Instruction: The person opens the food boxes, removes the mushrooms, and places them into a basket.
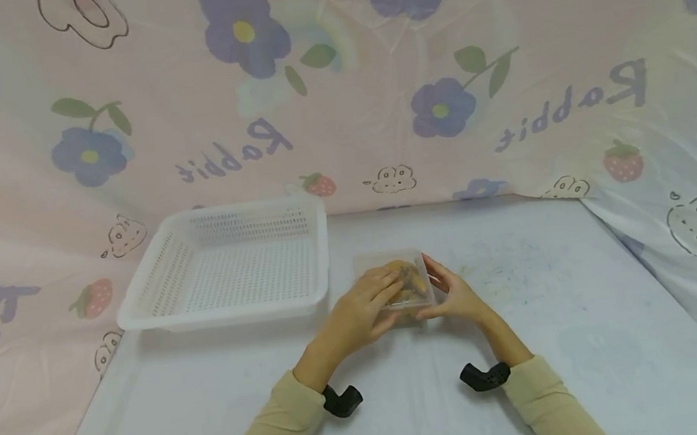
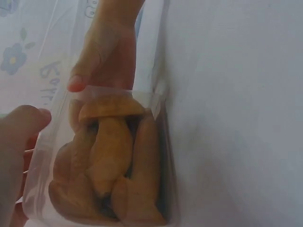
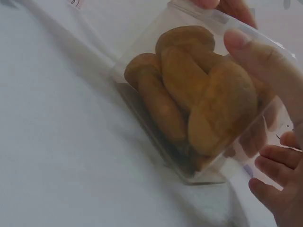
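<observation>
Both hands (image 1: 359, 309) clasp a clear box (image 2: 35, 189) of brown mushrooms (image 3: 222, 109) near a white basket (image 1: 224, 315)

The clear plastic box (image 2: 40, 182) is rectangular; it is near the middle of the white table (image 1: 594, 333); inside, brown mushrooms (image 2: 111, 156) lie close together.

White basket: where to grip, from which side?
I'd pinch the left and right rims, one grip each, from above and outside: the white basket sits upright, its rim jutting past the narrower base. The left hand and right hand are on the clear box, so free them first.
</observation>
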The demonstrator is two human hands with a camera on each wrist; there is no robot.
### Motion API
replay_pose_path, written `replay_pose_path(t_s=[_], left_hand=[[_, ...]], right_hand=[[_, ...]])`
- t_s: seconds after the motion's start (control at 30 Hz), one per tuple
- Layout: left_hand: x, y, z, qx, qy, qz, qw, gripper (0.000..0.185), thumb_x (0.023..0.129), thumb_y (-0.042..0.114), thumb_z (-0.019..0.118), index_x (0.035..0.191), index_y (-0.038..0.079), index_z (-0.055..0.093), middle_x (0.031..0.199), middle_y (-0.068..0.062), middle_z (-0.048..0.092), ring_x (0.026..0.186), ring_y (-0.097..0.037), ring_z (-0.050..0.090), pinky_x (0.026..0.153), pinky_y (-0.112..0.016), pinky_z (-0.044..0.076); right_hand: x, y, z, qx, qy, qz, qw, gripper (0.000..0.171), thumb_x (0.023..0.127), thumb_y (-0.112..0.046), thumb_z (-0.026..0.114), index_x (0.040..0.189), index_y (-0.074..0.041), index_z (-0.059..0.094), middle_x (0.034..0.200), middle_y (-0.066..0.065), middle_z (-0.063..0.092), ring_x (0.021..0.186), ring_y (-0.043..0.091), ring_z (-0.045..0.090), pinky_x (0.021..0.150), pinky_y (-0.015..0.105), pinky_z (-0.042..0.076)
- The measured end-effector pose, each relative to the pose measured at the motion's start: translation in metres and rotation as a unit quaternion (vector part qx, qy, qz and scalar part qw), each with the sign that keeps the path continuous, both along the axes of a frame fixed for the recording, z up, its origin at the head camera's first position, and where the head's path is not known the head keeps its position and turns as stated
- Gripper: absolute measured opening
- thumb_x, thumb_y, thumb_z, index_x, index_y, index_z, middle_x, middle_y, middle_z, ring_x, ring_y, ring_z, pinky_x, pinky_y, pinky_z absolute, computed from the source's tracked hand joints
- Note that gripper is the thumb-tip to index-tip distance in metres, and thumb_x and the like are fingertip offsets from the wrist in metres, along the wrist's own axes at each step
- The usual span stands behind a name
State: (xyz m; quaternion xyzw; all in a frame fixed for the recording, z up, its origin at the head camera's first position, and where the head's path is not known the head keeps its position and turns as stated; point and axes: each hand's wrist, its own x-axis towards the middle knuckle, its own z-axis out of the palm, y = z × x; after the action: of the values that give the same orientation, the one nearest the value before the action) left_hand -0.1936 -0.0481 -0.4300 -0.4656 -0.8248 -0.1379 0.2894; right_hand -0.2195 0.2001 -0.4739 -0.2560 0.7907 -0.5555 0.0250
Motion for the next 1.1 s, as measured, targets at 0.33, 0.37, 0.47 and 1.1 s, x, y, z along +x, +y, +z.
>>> replay_pose_path(t_s=[0.33, 0.37, 0.47, 1.1], left_hand=[[0.003, -0.002, -0.006, -0.009, -0.020, 0.024, 0.9995, 0.052, 0.083, 0.021, 0.075, 0.129, 0.003, 0.059, 0.136, -0.011, 0.060, 0.128, -0.023, 0.057, 0.108, -0.030, 0.048], [0.003, -0.002, -0.006, -0.008, -0.020, 0.023, 0.9995, 0.052, 0.083, 0.020, 0.074, 0.129, 0.003, 0.059, 0.136, -0.011, 0.060, 0.128, -0.023, 0.057, 0.109, -0.030, 0.047], [0.002, -0.001, -0.007, 0.001, -0.026, 0.013, 0.9996, 0.051, 0.082, 0.017, 0.074, 0.129, 0.003, 0.059, 0.136, -0.010, 0.060, 0.129, -0.023, 0.056, 0.111, -0.031, 0.045], [-0.011, 0.002, -0.015, 0.006, 0.064, -0.027, 0.9976, 0.044, 0.080, 0.016, 0.075, 0.121, 0.003, 0.066, 0.127, -0.009, 0.067, 0.121, -0.021, 0.063, 0.107, -0.029, 0.048]], right_hand=[[0.001, -0.015, -0.008, -0.018, -0.028, -0.018, 0.999, 0.112, 0.066, -0.011, 0.088, 0.151, 0.006, 0.017, 0.155, 0.030, 0.024, 0.142, 0.049, 0.026, 0.112, 0.066, 0.030], [0.001, -0.015, -0.008, -0.020, -0.028, -0.019, 0.999, 0.111, 0.066, -0.010, 0.088, 0.151, 0.006, 0.017, 0.155, 0.030, 0.026, 0.141, 0.049, 0.028, 0.112, 0.066, 0.031], [0.001, -0.017, -0.010, -0.021, -0.037, -0.020, 0.999, 0.111, 0.068, -0.009, 0.086, 0.152, 0.003, 0.015, 0.154, 0.029, 0.028, 0.140, 0.049, 0.031, 0.111, 0.066, 0.033], [0.003, -0.017, -0.006, -0.010, -0.052, -0.038, 0.998, 0.110, 0.068, -0.013, 0.087, 0.151, 0.000, 0.016, 0.150, 0.027, 0.034, 0.138, 0.047, 0.035, 0.112, 0.065, 0.033]])
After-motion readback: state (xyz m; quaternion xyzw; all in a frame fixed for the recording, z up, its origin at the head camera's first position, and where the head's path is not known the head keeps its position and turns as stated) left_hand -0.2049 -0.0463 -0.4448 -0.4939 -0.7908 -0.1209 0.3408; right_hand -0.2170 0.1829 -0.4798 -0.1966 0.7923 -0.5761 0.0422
